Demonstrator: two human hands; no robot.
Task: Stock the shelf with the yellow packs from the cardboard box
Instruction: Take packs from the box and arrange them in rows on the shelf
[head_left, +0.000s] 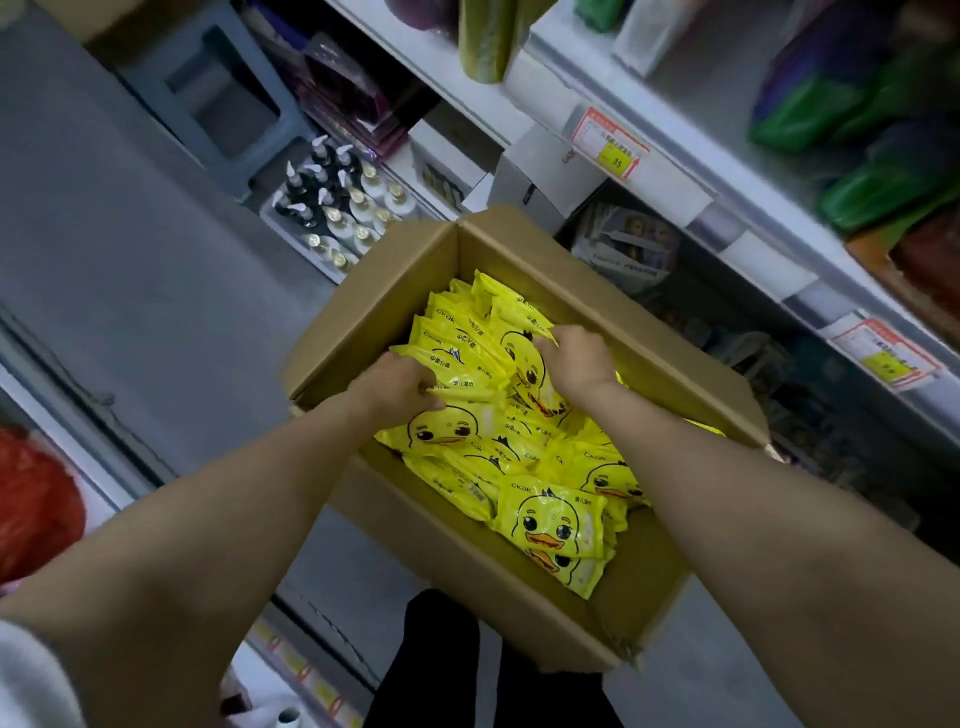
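An open cardboard box (374, 312) stands on the floor below me, filled with several yellow packs (556, 525) printed with a duck face. Both my hands reach into its far half. My left hand (397, 387) curls its fingers round the near edge of a bunch of upright yellow packs (452, 358). My right hand (576, 358) grips the same bunch from the right side, fingers bent over the packs. The shelf (691, 208) rises to the right of the box, its lower level dark, with goods on it.
A tray of pump bottles (343, 208) sits on the floor beyond the box. White cartons (545, 171) stand by the shelf's end. Price tags (613, 143) hang on the shelf edges. Green packages (852, 156) lie on the upper shelf. A red bag (36, 499) is at left.
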